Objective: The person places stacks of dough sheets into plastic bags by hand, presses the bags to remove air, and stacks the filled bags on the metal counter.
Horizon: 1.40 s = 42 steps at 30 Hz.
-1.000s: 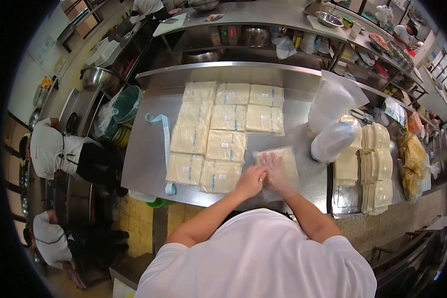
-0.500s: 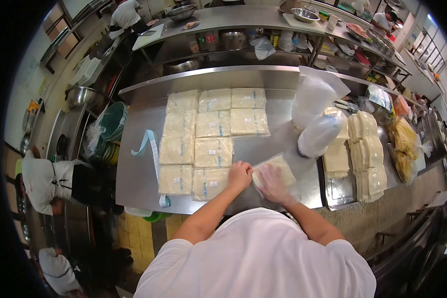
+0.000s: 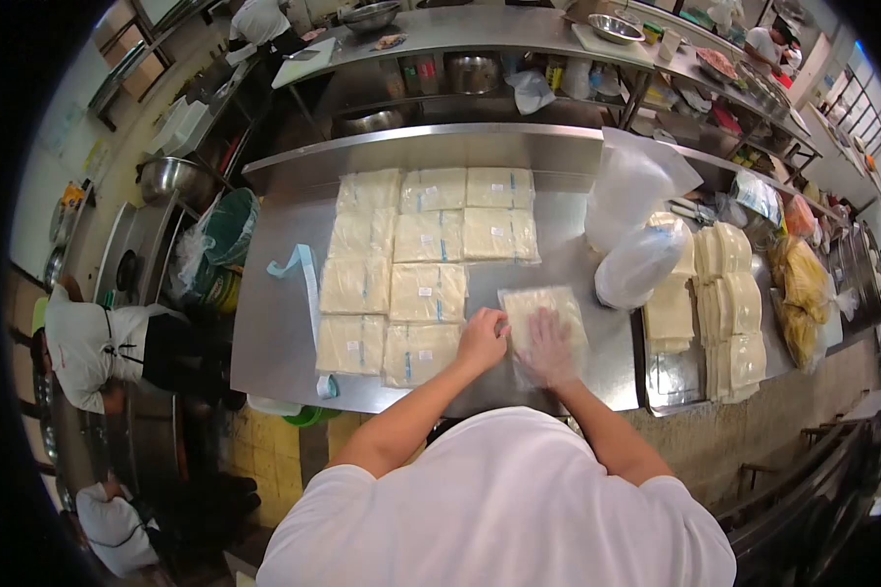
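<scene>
A clear plastic bag of pale, flat square sheets (image 3: 529,301) lies on the steel table in front of me. Over its lower middle rests my right hand (image 3: 546,350), flat with fingers spread, in what looks like a thin clear glove. My left hand (image 3: 483,338) is at the bag's left edge, bare, its fingers curled together; what they hold, if anything, is too small to make out. Just left of it, several filled packets (image 3: 427,293) with white labels and blue print are laid out in rows.
Two clusters of clear plastic bags (image 3: 639,264) stand right of the packets. Beyond them, a metal tray (image 3: 664,399) holds stacks of pale sheets (image 3: 729,293). A light blue strip (image 3: 309,284) lies at left. Behind runs a raised steel edge (image 3: 421,152). A co-worker (image 3: 98,342) stands left.
The bag of sheets has turned from slanted to nearly square with the table. My right hand has straightened on it, and my left hand has shifted slightly right.
</scene>
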{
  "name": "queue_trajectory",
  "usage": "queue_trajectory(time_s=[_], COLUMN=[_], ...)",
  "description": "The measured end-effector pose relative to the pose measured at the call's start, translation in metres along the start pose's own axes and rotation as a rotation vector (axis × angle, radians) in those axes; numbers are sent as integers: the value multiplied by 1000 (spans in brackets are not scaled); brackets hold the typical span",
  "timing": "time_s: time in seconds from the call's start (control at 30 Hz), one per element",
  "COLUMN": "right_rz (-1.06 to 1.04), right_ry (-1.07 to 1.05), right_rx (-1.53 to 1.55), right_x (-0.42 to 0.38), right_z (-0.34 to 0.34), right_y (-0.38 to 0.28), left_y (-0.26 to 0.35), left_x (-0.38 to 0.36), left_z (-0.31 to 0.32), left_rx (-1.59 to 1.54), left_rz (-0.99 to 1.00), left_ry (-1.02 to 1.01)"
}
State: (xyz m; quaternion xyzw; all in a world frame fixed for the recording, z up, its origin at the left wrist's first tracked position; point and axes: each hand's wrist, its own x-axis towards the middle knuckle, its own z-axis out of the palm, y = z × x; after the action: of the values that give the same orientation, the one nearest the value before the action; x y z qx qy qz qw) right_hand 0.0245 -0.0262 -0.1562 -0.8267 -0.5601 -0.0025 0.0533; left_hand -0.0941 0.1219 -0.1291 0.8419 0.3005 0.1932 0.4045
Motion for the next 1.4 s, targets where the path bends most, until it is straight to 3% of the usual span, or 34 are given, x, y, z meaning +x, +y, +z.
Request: queue_trajectory(time_s=[0.17, 0.27, 0.33, 0.37, 0.43, 0.47, 0.5, 0.53, 0.57, 0.63, 0.67, 0.73, 0.77, 0.8, 0.83, 0.87, 0.93, 0.97, 1.0, 1.03, 1.07, 1.13, 1.23, 1.27, 1.3, 1.33, 1.37, 1.4], right_rz=[52, -54, -130, -125, 242, 250, 331, 410, 413, 253, 253, 263, 263, 263, 255, 248, 222, 208, 155, 102, 86, 69, 89, 79, 281, 484, 478, 651], right_ry=[17, 52, -20, -20, 9, 10, 156, 300, 297, 67, 67, -270, -270, -466, -661, -664, -319, -316, -112, 90, 90, -24, 65, 65, 11, -48, -54, -167], right_rx=[121, 80, 441, 442, 483, 481, 396, 308, 309, 259, 263, 428, 428, 462, 493, 493, 532, 533, 550, 565, 566, 177, 164, 165, 338, 507, 507, 662], right_x=[-17, -60, -81, -89, -100, -95, -80, -68, -61, -57, -63, -70, -73, -72, -67, -62, -43, -29, -12, -1, 6, 13, -4, -11, -22, -32, -39, -46], right_z=[7, -1, -16, -25, -58, -72, -85, -92, -83, -56, -56, -65, -73, -98, -114, -121, -128, -122, -109, -93, -71, -36, -33, -36, -47, -53, -47, -37], right_y=[6, 19, 23, 21, 13, 11, 11, 15, 28, 63, 71, 79, 81, 79, 78, 74, 61, 53, 45, 42, 43, 48, 58, 57, 55, 53, 55, 58], left_y=[13, 34, 48, 55, 64, 68, 70, 57, 31, 14, 13, 19, 25, 34, 44, 53, 56, 52, 44, 36, 28, 8, -6, 0, 10, 20, 30, 35], left_x=[-25, -45, -53, -55, -56, -54, -52, -47, -39, -30, -27, -22, -22, -23, -19, -15, -4, 2, 8, 14, 19, 22, 12, 7, 0, -7, -13, -18], left_z=[-6, -12, -17, -16, -9, -5, -2, 9, 27, 30, 23, 0, -16, -28, -33, -38, -31, -16, -2, 8, 18, 27, 14, 3, -7, -12, -17, -19], left_rx=[-66, -14, 46, 118, 189, 203, 216, 215, 317, 423, 470, 519, 504, 486, 486, 415, 349, 282, 214, 219, 373, 531, 615, 533, 442, 440, 404, 362], left_rz=[41, 124, 185, 161, 142, 186, 230, 231, 216, 199, 146, 98, 62, 22, 18, 5, -13, 156, 321, 316, 356, 396, 407, 236, 62, 50, -185, -419], left_ry=[-143, -216, -226, -256, -292, -242, -191, -197, -307, -415, -534, -650, -802, -953, -950, -907, -848, -554, -255, -242, -206, -167, -11, -146, -282, -280, -417, -552])
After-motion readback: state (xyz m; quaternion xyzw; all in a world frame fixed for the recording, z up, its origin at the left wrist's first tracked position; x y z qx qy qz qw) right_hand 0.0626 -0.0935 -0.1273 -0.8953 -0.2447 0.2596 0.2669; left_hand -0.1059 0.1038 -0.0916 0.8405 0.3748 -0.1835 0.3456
